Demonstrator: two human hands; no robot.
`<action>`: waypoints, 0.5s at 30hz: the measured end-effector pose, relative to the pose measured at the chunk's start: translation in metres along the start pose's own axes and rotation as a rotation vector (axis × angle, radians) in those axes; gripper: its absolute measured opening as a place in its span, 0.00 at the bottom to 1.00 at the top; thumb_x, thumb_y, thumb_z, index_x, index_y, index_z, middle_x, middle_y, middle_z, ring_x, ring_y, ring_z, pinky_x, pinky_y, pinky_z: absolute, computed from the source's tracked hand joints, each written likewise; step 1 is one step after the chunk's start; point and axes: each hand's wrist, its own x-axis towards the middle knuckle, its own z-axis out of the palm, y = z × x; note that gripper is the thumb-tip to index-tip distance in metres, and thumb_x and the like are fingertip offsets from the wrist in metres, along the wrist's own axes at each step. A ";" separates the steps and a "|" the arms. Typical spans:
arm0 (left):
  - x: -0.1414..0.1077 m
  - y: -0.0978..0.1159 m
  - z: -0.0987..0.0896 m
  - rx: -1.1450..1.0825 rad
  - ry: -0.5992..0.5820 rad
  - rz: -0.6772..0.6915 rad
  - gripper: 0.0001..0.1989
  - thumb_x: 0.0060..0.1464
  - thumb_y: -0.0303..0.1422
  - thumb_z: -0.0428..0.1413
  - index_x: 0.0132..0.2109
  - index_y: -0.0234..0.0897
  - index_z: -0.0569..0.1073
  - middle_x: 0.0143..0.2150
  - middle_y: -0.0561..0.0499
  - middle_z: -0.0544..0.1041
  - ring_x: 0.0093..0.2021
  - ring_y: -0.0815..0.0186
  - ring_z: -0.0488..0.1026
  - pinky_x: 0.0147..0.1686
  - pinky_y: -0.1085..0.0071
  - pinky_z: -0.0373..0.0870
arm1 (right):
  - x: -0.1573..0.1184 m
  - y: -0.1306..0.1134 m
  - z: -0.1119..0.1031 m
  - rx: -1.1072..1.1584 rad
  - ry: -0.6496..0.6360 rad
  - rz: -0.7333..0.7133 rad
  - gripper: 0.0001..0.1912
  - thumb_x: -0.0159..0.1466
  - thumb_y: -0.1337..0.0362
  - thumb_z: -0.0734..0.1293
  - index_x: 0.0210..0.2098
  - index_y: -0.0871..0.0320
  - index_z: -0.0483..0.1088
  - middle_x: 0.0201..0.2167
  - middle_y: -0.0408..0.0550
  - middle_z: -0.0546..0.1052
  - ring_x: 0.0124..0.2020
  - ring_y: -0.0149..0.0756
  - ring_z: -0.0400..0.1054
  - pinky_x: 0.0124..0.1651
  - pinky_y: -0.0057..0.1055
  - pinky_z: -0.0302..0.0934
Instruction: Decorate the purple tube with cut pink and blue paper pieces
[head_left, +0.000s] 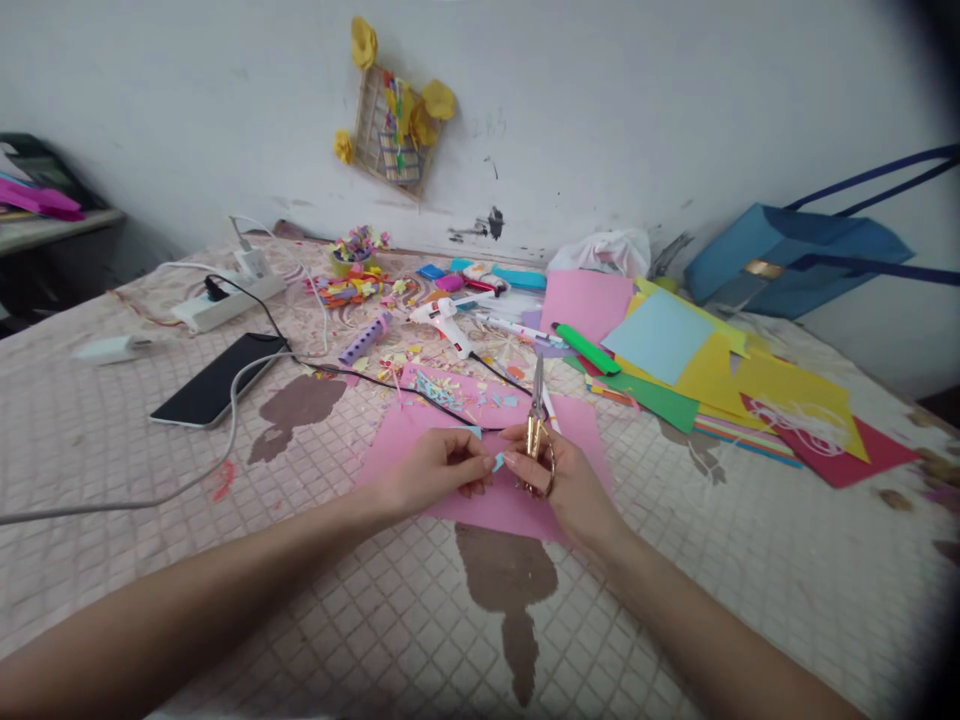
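Observation:
Over a pink paper sheet [525, 515], my two hands meet with their fingertips almost touching. Between them shows a small light blue paper piece [498, 461]. My left hand [442, 465] pinches at it from the left, and another light blue edge [470, 432] peeks out behind its knuckles. In my right hand [566, 480] are gold-handled scissors [535, 425], blades pointing away from me; its thumb and finger close at the blue piece's right side. Small blue paper clippings [439, 388] lie on the far part of the pink sheet.
Beyond the sheet lies a white glue gun [448, 325], its black cord running left to a power strip [229, 300]. A black phone [221, 380] lies at left. Coloured papers [712, 375] and a green marker [585, 348] are at right, near a blue bag [795, 260].

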 end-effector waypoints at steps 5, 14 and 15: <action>0.000 0.000 -0.001 -0.017 0.006 0.004 0.12 0.47 0.37 0.57 0.28 0.31 0.68 0.23 0.54 0.69 0.24 0.73 0.66 0.28 0.74 0.62 | 0.001 0.003 0.000 0.003 -0.003 0.006 0.15 0.54 0.59 0.67 0.39 0.58 0.66 0.23 0.39 0.63 0.23 0.27 0.56 0.26 0.26 0.52; 0.002 -0.002 -0.003 -0.091 0.007 -0.023 0.11 0.47 0.36 0.57 0.27 0.31 0.68 0.24 0.53 0.71 0.24 0.73 0.66 0.28 0.73 0.63 | 0.002 0.004 0.001 0.028 0.039 -0.005 0.17 0.54 0.56 0.67 0.39 0.59 0.66 0.23 0.40 0.63 0.22 0.27 0.55 0.24 0.25 0.51; 0.002 -0.002 -0.003 -0.092 0.004 -0.022 0.11 0.47 0.36 0.58 0.27 0.31 0.68 0.24 0.53 0.70 0.24 0.73 0.66 0.28 0.74 0.62 | 0.001 0.004 0.001 0.027 0.028 -0.002 0.17 0.53 0.56 0.67 0.39 0.59 0.66 0.23 0.40 0.64 0.22 0.27 0.55 0.24 0.25 0.51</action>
